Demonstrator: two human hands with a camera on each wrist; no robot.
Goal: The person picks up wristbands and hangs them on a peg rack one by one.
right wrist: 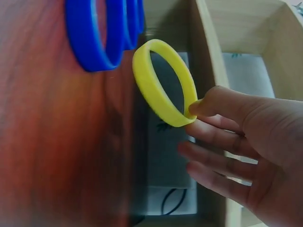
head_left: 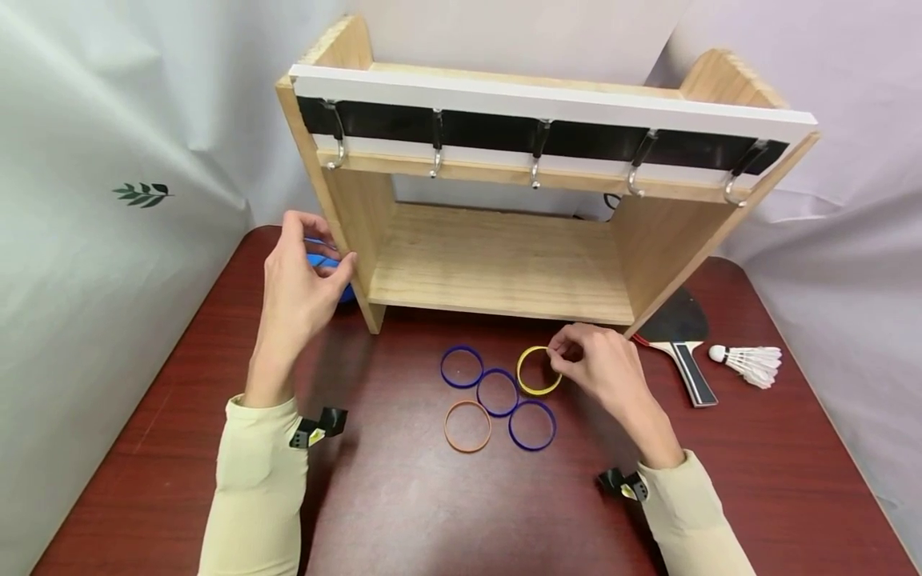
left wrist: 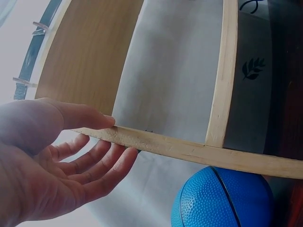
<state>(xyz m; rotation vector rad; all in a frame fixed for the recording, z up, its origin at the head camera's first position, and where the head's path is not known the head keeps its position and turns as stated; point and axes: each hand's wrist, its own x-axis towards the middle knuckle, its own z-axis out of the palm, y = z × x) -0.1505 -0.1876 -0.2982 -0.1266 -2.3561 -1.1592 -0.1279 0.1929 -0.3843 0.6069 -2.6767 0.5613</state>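
My right hand point(head_left: 603, 364) pinches a yellow silicone wristband point(head_left: 527, 390) between thumb and index finger. In the right wrist view the yellow band point(right wrist: 158, 97) stands tilted, and the hand's other fingers are loosely spread. My left hand point(head_left: 298, 284) holds the left side panel of a wooden shelf point(head_left: 497, 264), thumb on one side and fingers on the other; the left wrist view shows that hand point(left wrist: 71, 165) at the panel's edge. Left of the yellow band lie three blue wristbands point(head_left: 497, 392) and an orange wristband point(head_left: 467, 426).
Several metal hooks point(head_left: 536, 156) hang along the shelf's black-and-white front rail. A blue ball point(left wrist: 222, 198) sits outside the left panel. To the right, a table tennis paddle point(head_left: 680, 340) and a shuttlecock point(head_left: 749, 362) lie on the dark red table point(head_left: 403, 512).
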